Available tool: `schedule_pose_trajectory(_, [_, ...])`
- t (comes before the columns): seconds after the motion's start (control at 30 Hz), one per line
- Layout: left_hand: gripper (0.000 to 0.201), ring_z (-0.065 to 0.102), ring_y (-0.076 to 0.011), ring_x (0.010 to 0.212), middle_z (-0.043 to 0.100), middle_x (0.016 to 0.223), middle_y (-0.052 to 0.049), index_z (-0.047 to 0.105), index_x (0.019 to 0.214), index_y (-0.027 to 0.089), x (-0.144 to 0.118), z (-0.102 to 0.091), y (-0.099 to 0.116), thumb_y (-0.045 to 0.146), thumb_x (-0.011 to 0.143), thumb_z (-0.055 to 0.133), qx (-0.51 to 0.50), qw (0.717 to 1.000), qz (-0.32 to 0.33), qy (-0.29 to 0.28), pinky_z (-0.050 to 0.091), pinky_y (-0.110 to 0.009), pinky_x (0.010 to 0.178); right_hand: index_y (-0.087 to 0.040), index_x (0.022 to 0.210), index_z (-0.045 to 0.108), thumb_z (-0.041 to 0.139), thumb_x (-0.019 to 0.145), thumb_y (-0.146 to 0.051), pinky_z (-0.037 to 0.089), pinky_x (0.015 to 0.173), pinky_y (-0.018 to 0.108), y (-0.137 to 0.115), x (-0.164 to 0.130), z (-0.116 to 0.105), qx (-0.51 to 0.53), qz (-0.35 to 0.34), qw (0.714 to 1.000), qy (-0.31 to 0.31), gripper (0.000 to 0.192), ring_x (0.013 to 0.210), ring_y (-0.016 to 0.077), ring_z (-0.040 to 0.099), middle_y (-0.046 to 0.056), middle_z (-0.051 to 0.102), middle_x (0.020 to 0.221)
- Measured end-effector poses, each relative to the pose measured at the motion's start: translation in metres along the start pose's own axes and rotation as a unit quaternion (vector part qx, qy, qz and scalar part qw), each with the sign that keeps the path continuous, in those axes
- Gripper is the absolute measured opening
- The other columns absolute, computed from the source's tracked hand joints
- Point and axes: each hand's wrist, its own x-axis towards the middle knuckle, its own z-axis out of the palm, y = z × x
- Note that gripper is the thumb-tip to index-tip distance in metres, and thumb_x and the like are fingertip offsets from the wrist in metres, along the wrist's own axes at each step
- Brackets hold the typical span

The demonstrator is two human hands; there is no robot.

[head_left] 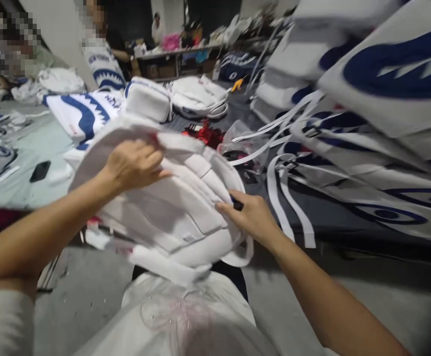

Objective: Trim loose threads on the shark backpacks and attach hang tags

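Up close, the white backpack (170, 207) sits over the person's lap, the left hand (135, 163) gripping its upper edge and the right hand (250, 215) pinching its right rim around a small dark object. Beyond lie loose white straps (285, 198), stacked blue-printed bags (367, 99), and a co-worker (102, 54) seated far back

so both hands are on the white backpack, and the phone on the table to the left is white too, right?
Not quite. Both the left hand and right hand are on the white backpack, but the phone on the table to the left is black, not white. The head view shows it.
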Motion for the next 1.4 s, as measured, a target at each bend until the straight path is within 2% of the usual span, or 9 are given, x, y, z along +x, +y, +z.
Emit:
schedule_pose_trajectory(0.1, [0.057,0.063,-0.0237,0.079,0.062,0.075,-0.006,0.067,0.078,0.017,0.020,0.006,0.019,0.068,0.091,0.043,-0.052,0.997,0.052,-0.025,0.041,-0.036,0.072,-0.018,0.089,0.068,0.057,0.089,-0.050,0.038,0.060,0.026,0.013,-0.032,0.033,0.017,0.023,0.999,-0.030,0.033,0.065,0.0204,0.062,0.004,0.067,0.068])
schedule_pose_trajectory(0.33, [0.019,0.062,-0.0242,0.090,0.070,0.089,-0.008,0.074,0.089,0.018,0.061,0.088,0.080,0.037,0.084,0.070,-0.127,0.974,0.144,-0.119,0.037,-0.040,0.082,-0.018,0.087,0.060,0.054,0.094,-0.038,0.034,0.060,0.027,0.046,-0.055,0.078,-0.101,0.150,0.978,-0.099,0.022,0.075,0.0240,0.067,0.009,0.070,0.078])
schedule_pose_trajectory(0.43, [0.022,0.061,-0.0260,0.097,0.069,0.096,-0.009,0.073,0.091,0.018,0.070,0.104,0.071,0.035,0.077,0.078,-0.127,0.965,0.173,-0.152,0.039,-0.041,0.088,-0.016,0.096,0.062,0.054,0.096,-0.036,0.034,0.062,0.027,0.045,-0.040,0.072,-0.124,0.172,0.968,-0.136,0.021,0.081,0.0249,0.069,0.011,0.073,0.085])
schedule_pose_trajectory(0.57, [0.028,0.057,-0.0272,0.106,0.068,0.106,-0.009,0.069,0.102,0.020,0.059,0.122,0.044,0.034,0.079,0.076,-0.102,0.975,0.183,-0.074,0.034,-0.051,0.108,-0.017,0.098,0.064,0.055,0.097,-0.038,0.029,0.057,0.028,0.037,-0.029,0.055,-0.183,0.186,0.947,-0.185,0.023,0.078,0.0258,0.070,0.010,0.073,0.085])
schedule_pose_trajectory(0.63, [0.021,0.056,-0.0248,0.110,0.068,0.109,-0.006,0.067,0.104,0.022,0.048,0.136,0.037,0.031,0.085,0.070,-0.109,0.976,0.186,-0.019,0.028,-0.053,0.116,-0.018,0.098,0.066,0.050,0.099,-0.034,0.028,0.057,0.029,0.032,-0.019,0.043,-0.225,0.152,0.952,-0.145,0.022,0.075,0.0241,0.069,0.009,0.073,0.086])
schedule_pose_trajectory(0.77, [0.014,0.056,-0.0204,0.116,0.069,0.106,-0.004,0.065,0.101,0.022,0.029,0.166,0.042,0.032,0.096,0.056,-0.122,0.972,0.173,0.102,0.027,-0.051,0.121,-0.022,0.109,0.068,0.042,0.101,-0.026,0.032,0.062,0.028,0.023,0.025,0.033,-0.212,-0.037,0.976,-0.029,0.027,0.081,0.0196,0.067,0.007,0.073,0.099])
schedule_pose_trajectory(0.87, [0.015,0.058,-0.0184,0.116,0.070,0.104,-0.004,0.065,0.101,0.022,0.025,0.178,0.048,0.032,0.098,0.054,-0.137,0.967,0.166,0.140,0.032,-0.048,0.120,-0.023,0.114,0.067,0.046,0.100,-0.027,0.031,0.062,0.027,0.023,0.066,0.039,-0.181,-0.106,0.975,-0.067,0.025,0.078,0.0182,0.066,0.004,0.074,0.094])
schedule_pose_trajectory(1.07, [0.013,0.060,-0.0177,0.114,0.071,0.102,-0.004,0.065,0.100,0.020,0.028,0.184,0.047,0.029,0.097,0.056,-0.129,0.956,0.185,0.188,0.033,-0.046,0.121,-0.026,0.112,0.067,0.054,0.097,-0.026,0.030,0.063,0.026,0.029,0.101,0.043,-0.176,-0.111,0.968,-0.137,0.021,0.082,0.0186,0.067,0.002,0.075,0.095])
schedule_pose_trajectory(1.4, [0.016,0.059,-0.0179,0.119,0.071,0.107,-0.006,0.066,0.102,0.021,0.027,0.192,0.050,0.020,0.097,0.050,-0.216,0.956,0.164,0.115,0.031,-0.047,0.123,-0.016,0.111,0.062,0.038,0.100,-0.014,0.021,0.054,0.031,0.004,0.100,0.045,-0.350,-0.156,0.904,-0.189,0.027,0.074,0.0202,0.063,0.010,0.070,0.092])
